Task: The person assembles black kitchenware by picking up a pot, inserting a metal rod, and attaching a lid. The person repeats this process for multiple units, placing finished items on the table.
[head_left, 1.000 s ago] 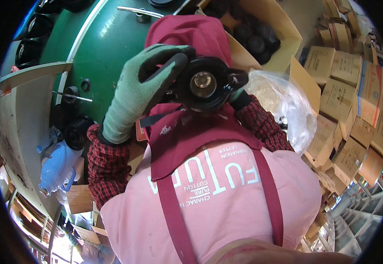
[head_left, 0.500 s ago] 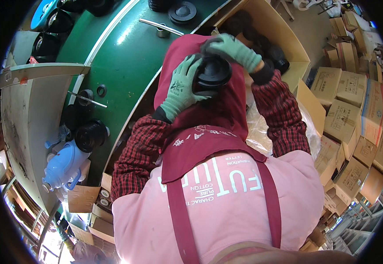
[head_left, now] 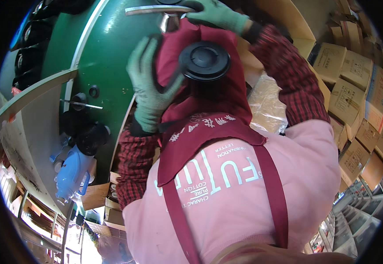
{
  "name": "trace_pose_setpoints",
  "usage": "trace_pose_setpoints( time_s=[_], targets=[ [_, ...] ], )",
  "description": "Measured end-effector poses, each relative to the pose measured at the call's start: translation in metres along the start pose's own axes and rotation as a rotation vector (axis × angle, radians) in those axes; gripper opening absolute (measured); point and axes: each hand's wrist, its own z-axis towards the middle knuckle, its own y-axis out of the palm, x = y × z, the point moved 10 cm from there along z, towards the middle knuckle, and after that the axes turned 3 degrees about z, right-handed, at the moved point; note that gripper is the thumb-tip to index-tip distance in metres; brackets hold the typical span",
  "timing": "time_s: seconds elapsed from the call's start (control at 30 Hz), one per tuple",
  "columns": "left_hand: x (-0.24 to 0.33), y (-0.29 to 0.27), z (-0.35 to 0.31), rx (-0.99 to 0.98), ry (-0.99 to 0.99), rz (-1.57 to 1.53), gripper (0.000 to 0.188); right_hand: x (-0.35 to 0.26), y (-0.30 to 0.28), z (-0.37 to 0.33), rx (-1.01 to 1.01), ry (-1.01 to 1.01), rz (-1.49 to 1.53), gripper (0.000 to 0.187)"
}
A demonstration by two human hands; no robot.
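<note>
A black round ribbed cap-like part (head_left: 204,60) rests on the maroon apron (head_left: 178,48) over my lap, with no hand on it. My left hand (head_left: 149,83), in a green glove, is open just left of that part, thumb and fingers spread and a little blurred. Past the lap, my gloved right hand (head_left: 220,16) closes on the right end of a metal rod (head_left: 156,9). The rod lies level across the view, blurred, above a small metal cup (head_left: 169,23) on the green table. Part of the right hand's fingertips is hard to make out.
On the green table (head_left: 108,53) lie a black ring (head_left: 94,91) and a second metal rod (head_left: 83,104). A light-blue jug-like vessel (head_left: 73,171) stands at the left. Stacked cartons (head_left: 350,99) fill the right side; an open carton (head_left: 295,22) adjoins the table's far right.
Both hands have let go of the black part, which now sits on the apron. My left hand has drawn left and opened. My right hand has reached the rod, which has turned.
</note>
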Motion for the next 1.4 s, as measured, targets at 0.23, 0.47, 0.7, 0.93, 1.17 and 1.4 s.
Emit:
trace_pose_setpoints(
  time_s=[0.23, 0.47, 0.7, 0.93, 1.17, 1.4],
  targets=[
    [-0.003, 0.092, 0.061, -0.582, 0.161, 0.184, 0.038, -0.053, -0.002, -0.123, -0.082, 0.087, -0.365, 0.04],
    [0.001, 0.103, 0.062, -0.632, 0.291, -0.002, 0.03, -0.079, 0.015, -0.153, -0.052, 0.317, -0.439, 0.048],
    [0.006, 0.096, 0.046, -0.592, 0.246, 0.085, 0.026, -0.108, -0.001, -0.157, 0.238, 0.022, -0.361, 0.054],
    [-0.035, 0.145, 0.059, -0.71, 0.265, -0.276, 0.029, -0.145, 0.013, -0.123, 0.306, -0.528, 0.213, 0.074],
    [-0.102, 0.216, 0.065, -0.434, -0.08, -0.559, 0.043, -0.064, 0.031, -0.072, 0.651, -0.261, 0.938, 0.063],
    [-0.191, 0.143, 0.019, -0.426, -0.694, 0.066, 0.058, 0.004, 0.051, -0.065, 0.425, 0.119, -0.109, 0.032]
  ],
)
